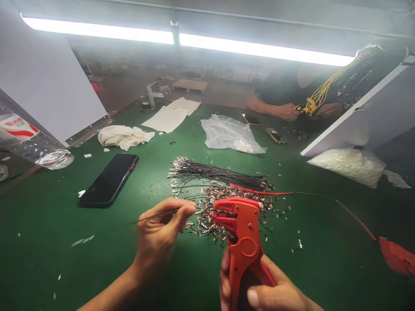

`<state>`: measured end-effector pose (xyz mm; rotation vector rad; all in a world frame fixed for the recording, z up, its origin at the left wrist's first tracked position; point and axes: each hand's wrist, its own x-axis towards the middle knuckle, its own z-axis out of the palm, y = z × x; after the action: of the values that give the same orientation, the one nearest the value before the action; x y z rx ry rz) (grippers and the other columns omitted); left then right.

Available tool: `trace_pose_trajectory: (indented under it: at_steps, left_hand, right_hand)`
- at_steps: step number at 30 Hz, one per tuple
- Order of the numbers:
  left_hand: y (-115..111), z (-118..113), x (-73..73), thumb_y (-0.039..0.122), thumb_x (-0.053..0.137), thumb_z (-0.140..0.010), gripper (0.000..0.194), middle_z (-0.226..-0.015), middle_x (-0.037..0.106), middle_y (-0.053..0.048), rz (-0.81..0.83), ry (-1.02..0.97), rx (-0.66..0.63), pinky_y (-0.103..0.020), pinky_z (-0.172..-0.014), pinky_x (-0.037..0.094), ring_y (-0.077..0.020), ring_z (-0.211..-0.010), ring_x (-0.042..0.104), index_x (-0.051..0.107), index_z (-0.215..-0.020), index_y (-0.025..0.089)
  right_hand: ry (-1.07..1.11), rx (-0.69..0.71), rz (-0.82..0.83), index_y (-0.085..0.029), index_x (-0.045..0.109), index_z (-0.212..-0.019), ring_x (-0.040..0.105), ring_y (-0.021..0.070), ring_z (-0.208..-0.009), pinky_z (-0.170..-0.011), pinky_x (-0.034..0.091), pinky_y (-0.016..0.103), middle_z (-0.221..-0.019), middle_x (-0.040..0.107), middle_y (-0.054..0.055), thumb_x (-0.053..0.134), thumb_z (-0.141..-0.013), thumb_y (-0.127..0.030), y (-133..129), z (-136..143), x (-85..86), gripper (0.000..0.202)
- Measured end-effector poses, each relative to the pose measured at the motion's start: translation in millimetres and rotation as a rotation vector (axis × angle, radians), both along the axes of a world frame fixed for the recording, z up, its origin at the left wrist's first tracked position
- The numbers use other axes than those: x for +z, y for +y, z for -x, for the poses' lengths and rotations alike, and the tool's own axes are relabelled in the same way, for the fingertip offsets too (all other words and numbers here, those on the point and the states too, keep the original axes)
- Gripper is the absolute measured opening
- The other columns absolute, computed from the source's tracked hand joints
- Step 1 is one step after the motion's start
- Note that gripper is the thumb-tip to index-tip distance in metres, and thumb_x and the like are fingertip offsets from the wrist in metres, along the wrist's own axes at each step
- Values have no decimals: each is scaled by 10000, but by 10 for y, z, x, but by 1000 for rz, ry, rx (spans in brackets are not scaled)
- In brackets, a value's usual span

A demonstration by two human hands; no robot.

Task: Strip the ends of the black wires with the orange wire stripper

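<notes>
One green table (pixel 106 250) spreads across the scene, with a long light tube (pixel 97 31) glowing above its far left part and another reaching toward the right. White panels stand at both sides, the left panel (pixel 42 65) and the right panel (pixel 359 108). Beyond the table at far right, a co-worker (pixel 279 90) handles a bunch of yellow wires (pixel 324 93).

At the near right, the right hand (pixel 275 289) is wrapped around the handles of a red and orange wire stripper (pixel 248 233), whose jaws point left with a gap between them. Just left of the tool, the left hand (pixel 164 231) is closed in a pinch, thumb against fingers, on a thin black wire (pixel 158 214) that trails out to the left; whether its tip reaches the jaws, I cannot tell.

On the far side of the stripper lies a bundle of black wires (pixel 220 172), and beyond that a crumpled plastic bag (pixel 230 134). Paper sheets (pixel 168 119) lie left of the bag, and a black phone (pixel 110 179) rests nearer, on the left. Smallest are the short wire scraps (pixel 207 224), heaped around and beneath the tool's head.
</notes>
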<state>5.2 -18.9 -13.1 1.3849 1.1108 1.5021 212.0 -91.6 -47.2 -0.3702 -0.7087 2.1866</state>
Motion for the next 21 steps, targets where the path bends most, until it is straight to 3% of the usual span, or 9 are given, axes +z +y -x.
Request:
trace_pose_trajectory:
  at_steps: [2,4,7,10,13,21]
  left_hand:
    - [-37,8,-5,141,726,-808,88,-628,644,23,-262,190,65,-217,-473,360,-76,-487,456,729,-807,229]
    - [-67,0,-8,48,694,-790,175,-634,621,18,-479,323,44,-237,-502,368,-94,-527,463,690,-852,212]
    - [-88,-25,0,-2,644,-779,195,-581,519,31,-631,427,-19,-248,-496,337,-99,-526,434,614,-814,187]
    - [-100,-39,24,-6,619,-784,204,-583,467,36,-618,450,1,-251,-498,322,-97,-524,419,564,-767,191]
    - [-126,-50,41,12,596,-811,206,-564,424,45,-502,445,-5,-244,-493,311,-98,-519,404,547,-743,200]
    - [-193,-135,8,53,594,-846,271,-493,445,61,-404,438,-127,-225,-488,321,-81,-484,369,492,-637,193]
  right_hand:
    - [-32,-39,-6,-159,645,-1170,700,192,-866,-773,504,310,-973,707,79,758,-797,-234,8,1,-13,397]
    - [-81,-85,18,-162,651,-1153,690,195,-856,-778,501,321,-964,702,72,769,-779,-252,11,7,4,403]
    - [-100,-134,72,-158,660,-1123,681,211,-853,-782,512,345,-949,696,71,774,-750,-252,13,11,67,401]
    - [-90,-193,99,-167,660,-1116,667,231,-850,-714,542,352,-939,684,75,743,-752,-233,21,-2,125,380]
    - [-114,-232,77,-171,656,-1113,655,229,-859,-721,543,351,-940,676,75,717,-770,-226,21,-14,136,353]
    - [-60,-72,43,-174,633,-1169,683,191,-887,-788,531,321,-994,685,76,730,-825,-242,-41,68,-41,364]
